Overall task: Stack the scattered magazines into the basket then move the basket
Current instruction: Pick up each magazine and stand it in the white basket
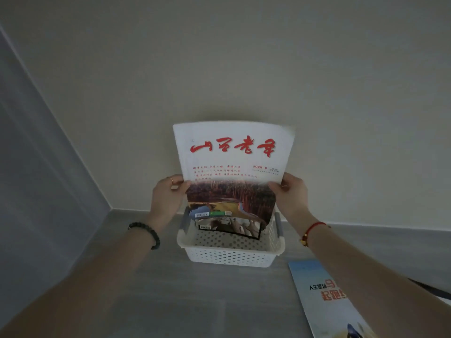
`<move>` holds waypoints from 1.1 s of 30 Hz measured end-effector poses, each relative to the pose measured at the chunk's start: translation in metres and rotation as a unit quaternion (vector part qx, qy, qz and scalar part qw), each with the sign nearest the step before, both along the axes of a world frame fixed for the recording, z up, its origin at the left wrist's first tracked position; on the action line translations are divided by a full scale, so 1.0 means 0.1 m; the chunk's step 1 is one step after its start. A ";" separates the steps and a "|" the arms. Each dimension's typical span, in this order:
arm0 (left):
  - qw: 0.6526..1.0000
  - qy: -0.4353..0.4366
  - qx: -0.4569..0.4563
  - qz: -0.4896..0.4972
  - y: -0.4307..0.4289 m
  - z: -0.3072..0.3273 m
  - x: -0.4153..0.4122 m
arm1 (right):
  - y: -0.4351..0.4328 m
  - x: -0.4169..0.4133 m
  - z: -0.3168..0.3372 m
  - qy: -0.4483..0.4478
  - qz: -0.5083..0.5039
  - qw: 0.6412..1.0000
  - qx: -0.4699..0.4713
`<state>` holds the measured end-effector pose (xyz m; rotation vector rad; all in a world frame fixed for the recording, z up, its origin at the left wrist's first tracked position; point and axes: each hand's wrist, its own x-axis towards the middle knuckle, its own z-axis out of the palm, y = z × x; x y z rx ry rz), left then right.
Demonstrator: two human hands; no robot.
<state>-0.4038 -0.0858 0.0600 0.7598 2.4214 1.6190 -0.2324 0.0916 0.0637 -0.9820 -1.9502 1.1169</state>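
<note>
I hold a white magazine (231, 167) with red calligraphy and a forest photo upright above the white perforated basket (229, 254). My left hand (167, 198) grips its left edge and my right hand (290, 196) grips its right edge. The magazine's lower edge reaches down into the basket's far side. Behind it, at least two other magazines (229, 224) stand in the basket, their lower parts showing under the held one. A blue magazine (327, 298) lies flat on the floor at the right, partly under my right forearm.
The basket stands on grey floor tiles (170, 289) close to a pale wall (219, 69), with a grey baseboard (366, 228) behind it. A grey wall or panel (36, 167) closes off the left side.
</note>
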 end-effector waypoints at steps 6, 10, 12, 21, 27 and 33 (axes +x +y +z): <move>0.997 -0.061 -0.012 0.035 0.01 -0.47 -0.12 | 0.03 -0.01 -0.49 -0.063 -0.025 0.997 -0.046; 0.997 -0.058 -0.007 0.042 0.07 -0.57 -0.17 | 0.10 -0.04 -0.55 -0.050 -0.049 0.996 -0.061; 0.996 -0.084 0.015 0.033 0.10 -0.57 -0.16 | 0.12 -0.07 -0.53 -0.055 -0.049 0.996 -0.046; 0.999 0.033 0.004 0.036 0.18 -0.60 0.03 | 0.14 -0.15 -0.53 -0.051 -0.080 0.995 -0.030; 0.996 -0.009 -0.021 0.088 0.25 -0.51 -0.04 | 0.17 -0.10 -0.47 -0.053 -0.078 0.995 -0.021; 0.989 -0.079 0.033 0.123 0.21 -0.51 0.14 | 0.18 -0.07 -0.38 -0.033 -0.085 0.995 -0.051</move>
